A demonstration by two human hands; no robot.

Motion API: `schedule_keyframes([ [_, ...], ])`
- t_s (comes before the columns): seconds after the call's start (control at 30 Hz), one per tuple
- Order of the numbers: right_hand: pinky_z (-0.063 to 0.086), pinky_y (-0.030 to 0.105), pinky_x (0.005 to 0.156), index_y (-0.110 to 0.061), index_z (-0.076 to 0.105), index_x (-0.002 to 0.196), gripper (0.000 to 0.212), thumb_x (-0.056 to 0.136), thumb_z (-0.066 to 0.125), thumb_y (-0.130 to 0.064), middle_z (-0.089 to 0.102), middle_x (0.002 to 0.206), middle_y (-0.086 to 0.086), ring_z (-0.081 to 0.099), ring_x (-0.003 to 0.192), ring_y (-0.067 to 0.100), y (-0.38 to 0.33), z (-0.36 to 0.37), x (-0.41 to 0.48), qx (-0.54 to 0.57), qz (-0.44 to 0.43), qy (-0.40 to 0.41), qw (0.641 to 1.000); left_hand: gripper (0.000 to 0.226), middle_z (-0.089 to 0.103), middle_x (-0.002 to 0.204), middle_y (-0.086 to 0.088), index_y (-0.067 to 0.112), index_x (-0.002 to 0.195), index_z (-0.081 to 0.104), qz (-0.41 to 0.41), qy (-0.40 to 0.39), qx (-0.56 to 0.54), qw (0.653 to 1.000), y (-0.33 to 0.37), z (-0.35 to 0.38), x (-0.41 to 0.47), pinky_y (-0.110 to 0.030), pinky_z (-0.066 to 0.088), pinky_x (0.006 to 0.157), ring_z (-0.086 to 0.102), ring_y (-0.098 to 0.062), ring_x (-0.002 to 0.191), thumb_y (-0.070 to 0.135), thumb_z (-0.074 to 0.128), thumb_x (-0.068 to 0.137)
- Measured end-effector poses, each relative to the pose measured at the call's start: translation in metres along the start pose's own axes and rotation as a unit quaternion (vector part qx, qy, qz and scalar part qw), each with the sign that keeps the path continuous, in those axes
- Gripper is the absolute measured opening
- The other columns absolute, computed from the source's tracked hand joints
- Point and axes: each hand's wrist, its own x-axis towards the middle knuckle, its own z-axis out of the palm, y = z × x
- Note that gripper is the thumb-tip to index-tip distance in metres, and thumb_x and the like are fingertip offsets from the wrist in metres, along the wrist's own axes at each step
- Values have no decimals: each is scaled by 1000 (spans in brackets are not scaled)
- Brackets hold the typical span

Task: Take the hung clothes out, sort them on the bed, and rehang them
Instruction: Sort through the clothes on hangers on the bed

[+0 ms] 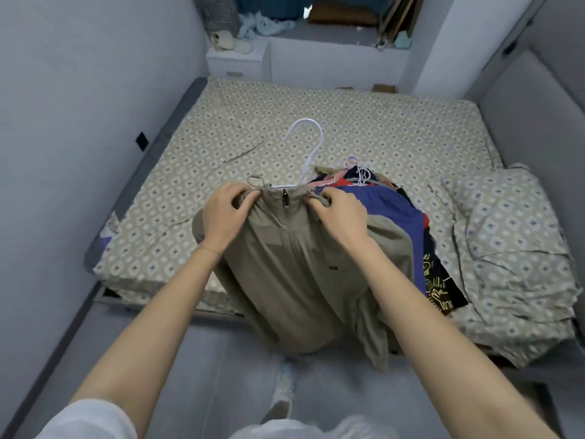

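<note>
A khaki zip jacket lies over the near edge of the bed, its hem hanging toward the floor. A white hanger sits in its collar, hook pointing away from me. My left hand pinches the jacket's left collar and shoulder. On the right side of the collar, my right hand grips the fabric. Under and right of the jacket lies a pile of clothes on hangers: blue, red and a black printed garment.
A rumpled quilt in the bed's pattern lies at the right. Walls close in on both sides. A white nightstand stands beyond the bed's far left corner. My shoe is on the grey floor below.
</note>
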Motion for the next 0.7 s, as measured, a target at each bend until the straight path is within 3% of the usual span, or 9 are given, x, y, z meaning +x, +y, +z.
schedule_keyframes([
  [0.07,32,36,64,-22,47,72,36,92,57,-50,70,90,11,61,96,36,-11,8,-7,11,-2,-12,1000,35,67,90,0,17,90,71,-13,15,25,999,-3,-16,-12,-36,45,74,60,-20,90,48,57,93],
  [0.23,37,38,63,-11,59,77,46,90,57,-55,68,88,13,62,94,37,-42,37,-26,29,-12,-63,998,24,69,90,0,15,90,74,-36,47,72,996,-25,-54,-42,-27,40,72,61,-18,90,38,66,93],
  [0.43,28,37,57,-14,36,60,54,91,58,-53,51,67,4,52,75,31,-87,62,-36,44,-28,-88,995,28,71,92,-2,16,91,74,-56,65,53,995,-66,-87,-52,-36,46,78,62,-22,91,41,63,93],
  [0.6,22,37,51,-16,39,60,52,88,63,-52,47,59,1,47,69,26,-133,78,-9,64,-56,-79,993,39,70,89,-2,15,91,74,-57,95,29,993,-105,-114,-21,-39,47,80,61,-22,88,50,56,91],
  [0.7,31,36,56,-17,50,67,41,85,68,-50,54,63,0,55,73,25,-157,89,21,96,-59,-75,991,31,68,85,-2,14,88,75,-50,114,26,992,-125,-127,10,-33,43,77,60,-22,83,42,63,91],
])
